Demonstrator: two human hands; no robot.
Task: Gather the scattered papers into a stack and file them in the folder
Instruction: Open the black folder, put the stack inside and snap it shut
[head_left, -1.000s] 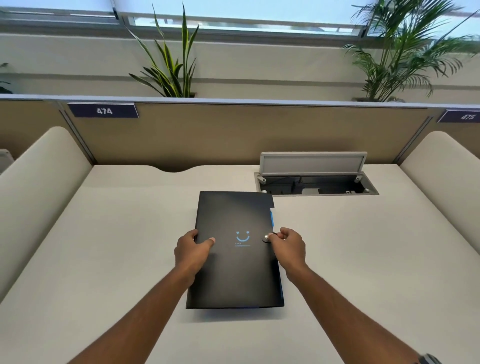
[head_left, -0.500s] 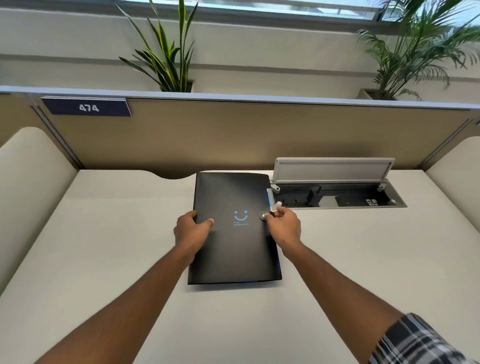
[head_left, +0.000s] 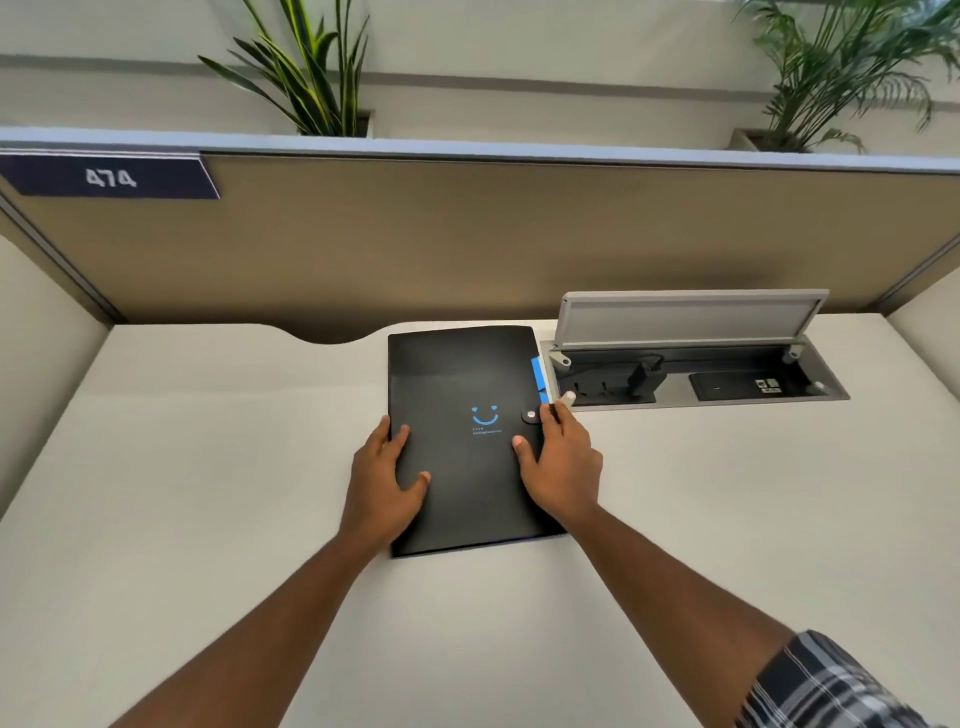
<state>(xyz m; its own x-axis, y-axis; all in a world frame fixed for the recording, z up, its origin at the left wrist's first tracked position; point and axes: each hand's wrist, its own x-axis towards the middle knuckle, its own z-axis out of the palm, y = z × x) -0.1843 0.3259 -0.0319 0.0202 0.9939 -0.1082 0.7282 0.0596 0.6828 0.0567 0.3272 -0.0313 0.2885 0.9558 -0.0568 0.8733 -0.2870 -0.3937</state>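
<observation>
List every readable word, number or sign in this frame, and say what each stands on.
"474": white digits on the dark nameplate fixed to the partition.
Blue smiley sign on the black folder; the small blue line of text under it is too small to read.
Sticker inside the open cable box: too small to read.

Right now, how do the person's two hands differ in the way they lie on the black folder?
The left hand rests on the black folder at its left edge, thumb spread across the cover; the right hand lies on the right edge beside the snap button. The left hand sits nearer the person, the right farther up, one fingertip past the edge. Both lie flat, gripping nothing.
</observation>
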